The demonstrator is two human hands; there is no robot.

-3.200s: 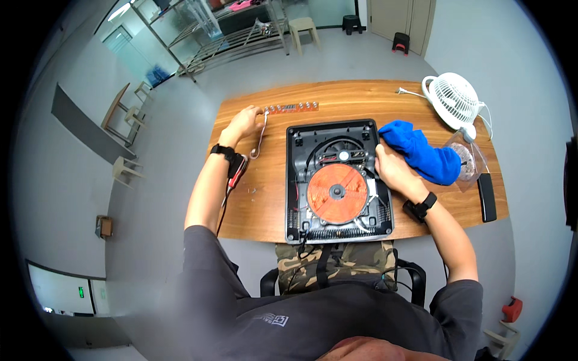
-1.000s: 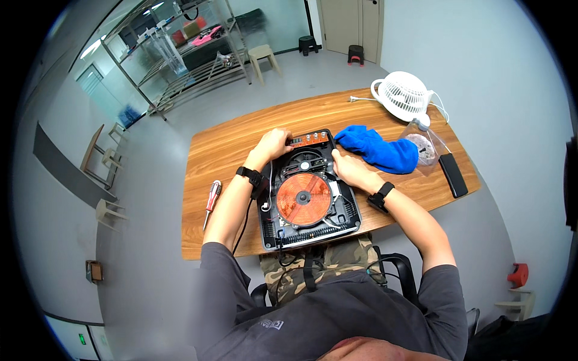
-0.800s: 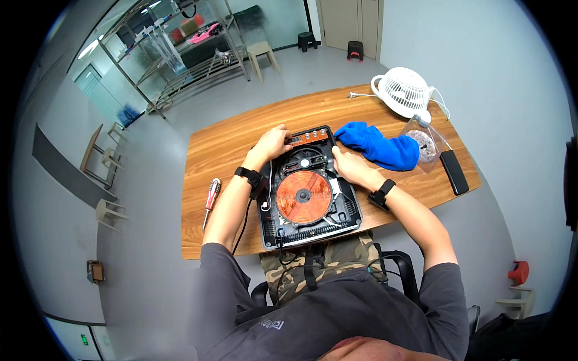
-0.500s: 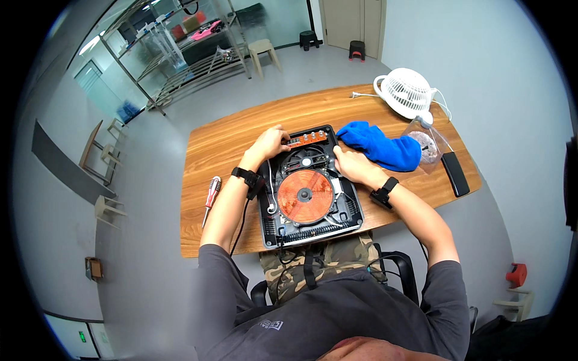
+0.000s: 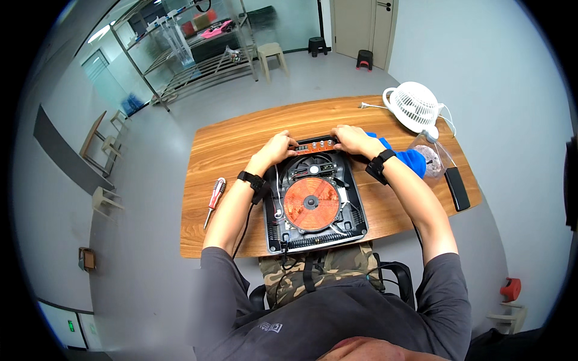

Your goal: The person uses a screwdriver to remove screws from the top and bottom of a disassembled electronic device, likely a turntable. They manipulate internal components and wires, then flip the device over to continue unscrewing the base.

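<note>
The orange board [image 5: 315,147] at twelve o'clock is met at both ends, right hand [image 5: 354,139] having joined left hand [image 5: 279,147], both half-curled, grip uncertain.

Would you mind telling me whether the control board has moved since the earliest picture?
Yes: against the wooden table, the control board went right and toward its near edge, to the opened induction cooker.

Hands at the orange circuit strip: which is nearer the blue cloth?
The right hand, beside the cloth, at the right end of the strip; the left hand is at the opposite end.
</note>
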